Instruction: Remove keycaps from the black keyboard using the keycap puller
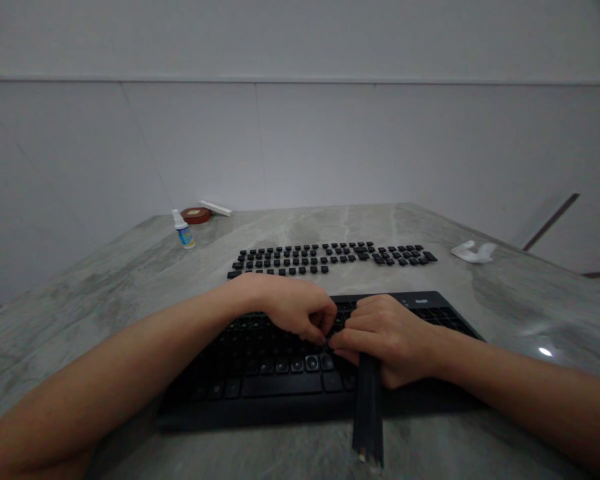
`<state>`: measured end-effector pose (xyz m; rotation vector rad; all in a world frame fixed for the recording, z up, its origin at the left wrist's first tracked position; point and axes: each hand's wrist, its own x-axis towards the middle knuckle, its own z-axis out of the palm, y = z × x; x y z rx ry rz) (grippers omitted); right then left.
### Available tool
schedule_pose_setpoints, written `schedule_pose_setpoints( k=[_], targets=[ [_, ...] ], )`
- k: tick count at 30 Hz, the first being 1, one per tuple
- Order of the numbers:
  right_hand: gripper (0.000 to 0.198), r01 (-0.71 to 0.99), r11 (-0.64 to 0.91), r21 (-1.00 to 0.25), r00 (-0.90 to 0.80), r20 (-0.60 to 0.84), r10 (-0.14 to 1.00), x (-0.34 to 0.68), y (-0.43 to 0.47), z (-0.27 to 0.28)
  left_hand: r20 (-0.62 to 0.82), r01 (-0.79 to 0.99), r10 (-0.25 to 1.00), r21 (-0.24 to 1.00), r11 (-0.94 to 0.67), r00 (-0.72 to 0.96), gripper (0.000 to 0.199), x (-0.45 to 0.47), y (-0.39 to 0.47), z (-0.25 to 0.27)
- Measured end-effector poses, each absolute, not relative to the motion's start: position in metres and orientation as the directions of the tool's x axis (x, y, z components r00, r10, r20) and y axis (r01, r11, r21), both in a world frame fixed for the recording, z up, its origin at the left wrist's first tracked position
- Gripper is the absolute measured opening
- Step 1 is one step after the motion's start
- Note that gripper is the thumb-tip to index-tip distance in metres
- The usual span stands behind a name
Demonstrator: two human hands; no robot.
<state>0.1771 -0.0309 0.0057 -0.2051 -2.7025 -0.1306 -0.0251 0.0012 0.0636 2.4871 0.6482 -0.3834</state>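
A black computer keyboard (280, 385) lies on the table in front of me, with many of its keys off and bare key sockets showing. My left hand (300, 310) is over its middle, thumb and fingertips pinched together; whatever may be between them is too small to make out. My right hand (385, 333) is closed around a long, flat black tool (368, 413), whose frayed-looking end points toward me over the keyboard's front edge. The fingertips of both hands nearly meet at the same spot on the keyboard.
Rows of loose black keycaps (293, 252) are laid out behind the keyboard on the grey marbled table (525, 313). A small white and blue bottle (184, 230), a round brown case (196, 215) and a white box (216, 208) stand at back left. Crumpled white tissue (474, 252) lies right.
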Motion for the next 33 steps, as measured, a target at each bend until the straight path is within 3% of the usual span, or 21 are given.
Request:
schedule_pose_setpoints(
  k=[9,17,20,28,31,33],
  targets=[
    [0.008,0.166,0.985,0.051,-0.880,0.459,0.125,0.1759,-0.0318,0.0057,-0.409,0.519,0.349,0.452,-0.725,0.843,0.004,-0.0258,0.0038,0.0626],
    [0.021,0.137,0.990,0.033,-0.891,0.440,0.109,0.1745,-0.0334,0.0084,-0.410,0.518,0.343,0.471,-0.714,0.845,0.006,-0.0265,0.0043,0.0626],
    [0.014,0.078,0.997,0.002,-0.908,0.413,0.070,0.1755,-0.0327,0.0087,-0.417,0.505,0.315,0.504,-0.701,0.853,0.005,-0.0280,0.0068,0.0618],
    [0.023,0.027,0.996,0.080,-0.919,0.394,-0.007,0.1748,-0.0354,0.0117,-0.418,0.497,0.308,0.487,-0.718,0.855,0.019,-0.0298,0.0100,0.0630],
    [0.024,0.043,0.998,0.036,-0.914,0.405,0.025,0.1745,-0.0353,0.0107,-0.423,0.501,0.303,0.509,-0.700,0.854,0.018,-0.0301,0.0098,0.0632],
    [0.023,0.057,0.997,-0.060,-0.902,0.425,0.077,0.1744,-0.0340,0.0093,-0.431,0.510,0.302,0.529,-0.679,0.850,0.014,-0.0301,0.0095,0.0630]
  ],
)
